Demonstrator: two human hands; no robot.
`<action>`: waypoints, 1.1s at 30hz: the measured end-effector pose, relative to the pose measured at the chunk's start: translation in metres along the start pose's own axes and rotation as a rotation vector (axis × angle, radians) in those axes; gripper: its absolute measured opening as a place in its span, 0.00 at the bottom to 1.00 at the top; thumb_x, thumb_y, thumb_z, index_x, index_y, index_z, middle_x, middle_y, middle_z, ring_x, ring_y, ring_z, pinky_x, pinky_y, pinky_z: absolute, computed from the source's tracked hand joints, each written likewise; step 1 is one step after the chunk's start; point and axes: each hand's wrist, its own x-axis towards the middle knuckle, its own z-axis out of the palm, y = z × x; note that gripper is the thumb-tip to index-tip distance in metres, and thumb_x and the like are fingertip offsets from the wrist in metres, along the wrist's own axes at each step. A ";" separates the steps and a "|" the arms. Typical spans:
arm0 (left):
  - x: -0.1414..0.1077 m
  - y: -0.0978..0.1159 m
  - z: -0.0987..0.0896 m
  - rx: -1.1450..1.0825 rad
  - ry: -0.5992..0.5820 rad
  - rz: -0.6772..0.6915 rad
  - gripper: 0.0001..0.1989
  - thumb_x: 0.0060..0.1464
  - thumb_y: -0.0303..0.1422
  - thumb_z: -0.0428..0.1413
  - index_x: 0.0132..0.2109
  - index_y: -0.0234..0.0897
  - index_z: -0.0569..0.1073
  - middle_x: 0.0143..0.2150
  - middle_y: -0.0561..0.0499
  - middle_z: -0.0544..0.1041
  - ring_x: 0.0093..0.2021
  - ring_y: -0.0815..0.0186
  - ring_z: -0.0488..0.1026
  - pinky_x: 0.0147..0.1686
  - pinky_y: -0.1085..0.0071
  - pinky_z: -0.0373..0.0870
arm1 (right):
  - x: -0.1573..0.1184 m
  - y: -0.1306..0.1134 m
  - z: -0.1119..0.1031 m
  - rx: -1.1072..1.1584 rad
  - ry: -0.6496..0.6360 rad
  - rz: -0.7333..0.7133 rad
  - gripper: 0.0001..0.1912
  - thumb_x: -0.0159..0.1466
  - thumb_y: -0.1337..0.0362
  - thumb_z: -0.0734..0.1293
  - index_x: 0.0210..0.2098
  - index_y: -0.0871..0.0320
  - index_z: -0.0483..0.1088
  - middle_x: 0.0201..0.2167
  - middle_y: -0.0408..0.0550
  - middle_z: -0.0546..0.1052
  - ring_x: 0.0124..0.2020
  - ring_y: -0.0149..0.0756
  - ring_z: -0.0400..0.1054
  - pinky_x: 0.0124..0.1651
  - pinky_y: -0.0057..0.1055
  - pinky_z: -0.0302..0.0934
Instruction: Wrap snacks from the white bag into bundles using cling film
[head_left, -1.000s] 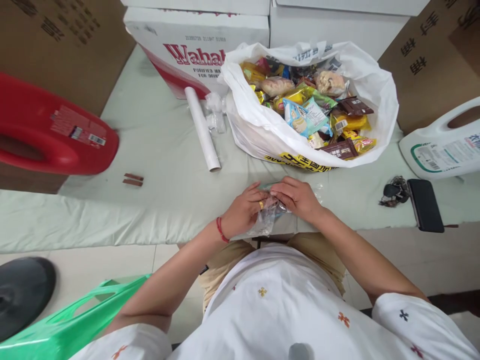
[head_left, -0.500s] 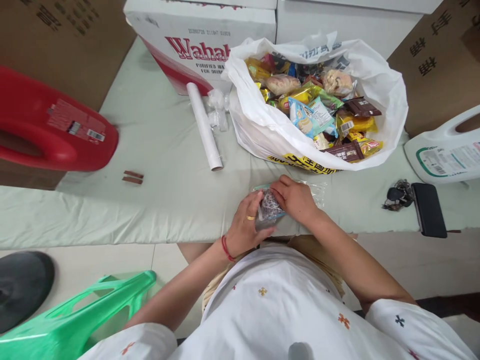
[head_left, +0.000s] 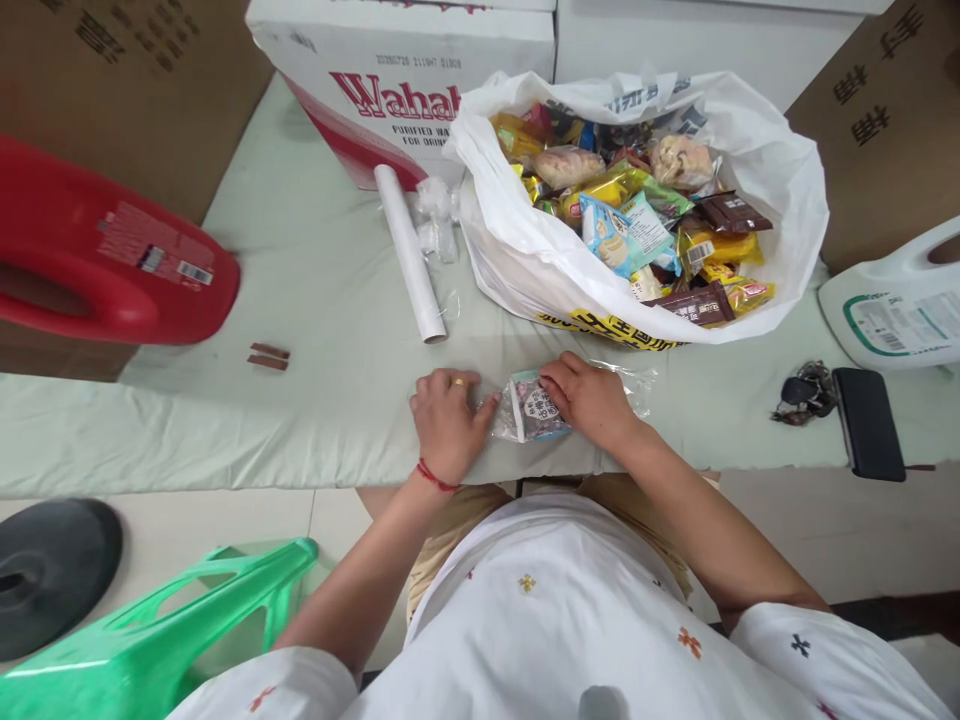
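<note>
A small snack packet (head_left: 534, 405) with a printed label lies on the cloth-covered table (head_left: 337, 420) near its front edge, a clear plastic wrap (head_left: 504, 415) around it. My right hand (head_left: 589, 398) pinches the packet's right part, and more clear plastic shows behind the fingers. On the left, my left hand (head_left: 450, 420) is closed on the end of the clear wrap, thumb toward the packet. Beyond them stands a white plastic bag (head_left: 510, 240) full of wrapped snacks. A white roll (head_left: 411, 255) lies left of the bag.
Two brown strips (head_left: 268, 356) and a red jug (head_left: 112, 240) are at the left. To the right lie keys (head_left: 806, 392), a black phone (head_left: 868, 422) and a white jug (head_left: 900, 300). Boxes line the back; a green stool (head_left: 180, 620) stands below.
My left hand has moved left off the packet to the clear wrap's end, uncovering the packet's printed label. My right hand has stayed nearly in place.
</note>
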 end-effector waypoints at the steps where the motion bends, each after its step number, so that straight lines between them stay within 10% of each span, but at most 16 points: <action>1: 0.002 -0.001 0.001 -0.023 0.024 0.001 0.13 0.60 0.41 0.61 0.46 0.38 0.80 0.50 0.37 0.77 0.54 0.44 0.70 0.53 0.46 0.67 | 0.000 0.000 0.000 0.005 -0.001 0.001 0.18 0.79 0.58 0.56 0.51 0.54 0.77 0.46 0.50 0.78 0.38 0.37 0.71 0.34 0.34 0.49; 5: 0.010 -0.004 0.003 -0.208 -0.034 0.108 0.18 0.69 0.42 0.51 0.55 0.39 0.79 0.60 0.38 0.74 0.67 0.46 0.64 0.66 0.42 0.61 | -0.001 0.001 0.002 0.020 0.010 0.001 0.19 0.79 0.57 0.55 0.52 0.54 0.77 0.46 0.51 0.78 0.38 0.37 0.71 0.34 0.34 0.49; 10: 0.016 0.001 -0.004 -0.301 -0.240 0.226 0.16 0.59 0.47 0.62 0.35 0.38 0.76 0.67 0.39 0.70 0.75 0.40 0.52 0.71 0.36 0.53 | -0.002 0.001 0.002 0.033 0.014 0.011 0.19 0.79 0.57 0.56 0.52 0.54 0.77 0.47 0.51 0.78 0.39 0.38 0.71 0.35 0.34 0.50; 14: 0.018 0.008 -0.022 -0.637 -0.465 0.042 0.17 0.58 0.45 0.62 0.33 0.40 0.65 0.48 0.43 0.80 0.49 0.56 0.77 0.50 0.55 0.76 | -0.003 0.002 0.001 0.053 0.004 0.009 0.19 0.79 0.58 0.56 0.53 0.54 0.78 0.47 0.51 0.78 0.40 0.38 0.72 0.36 0.33 0.52; 20: 0.021 -0.004 -0.039 -1.054 -0.399 -0.405 0.25 0.47 0.42 0.69 0.30 0.42 0.58 0.22 0.61 0.61 0.21 0.74 0.61 0.22 0.75 0.59 | -0.003 0.004 0.001 0.072 0.009 0.007 0.19 0.78 0.58 0.56 0.53 0.56 0.78 0.47 0.52 0.78 0.40 0.38 0.72 0.37 0.33 0.54; 25: 0.014 -0.024 -0.044 -0.874 -0.380 -0.332 0.12 0.47 0.38 0.65 0.38 0.38 0.74 0.34 0.52 0.74 0.23 0.75 0.59 0.21 0.75 0.54 | -0.003 0.006 0.002 0.083 0.013 0.000 0.19 0.78 0.58 0.57 0.52 0.56 0.78 0.46 0.51 0.78 0.40 0.38 0.72 0.36 0.33 0.54; 33: 0.021 -0.007 -0.033 -0.629 -0.576 -0.149 0.26 0.51 0.49 0.66 0.51 0.36 0.82 0.44 0.47 0.81 0.32 0.67 0.70 0.33 0.70 0.68 | -0.003 0.005 0.003 0.071 0.019 -0.009 0.19 0.78 0.59 0.57 0.51 0.56 0.78 0.46 0.51 0.78 0.40 0.38 0.72 0.37 0.33 0.53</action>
